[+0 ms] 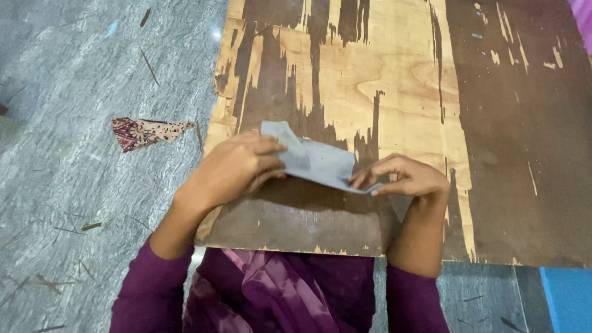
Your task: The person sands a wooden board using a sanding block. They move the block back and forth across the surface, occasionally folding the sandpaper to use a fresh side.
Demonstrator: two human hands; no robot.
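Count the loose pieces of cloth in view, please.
2. A grey piece is held by both hands over the wooden board; a patterned scrap lies on the floor, left of the board.

Person's own body, seen from the head camera. Both arms are covered above the forearm by deep purple, plain-woven sleeves; each sleeve ends in a plain edge with no cuff, button or trim visible. The forearms, the left hand (237, 168) and the right hand (410, 177) are bare: no rings, bangles or watch can be seen. Between the arms, at the lower edge of the view, lies draped cloth in the same purple with lighter pinkish, mottled patches, possibly a scarf or the front of a garment; which cannot be settled from here.
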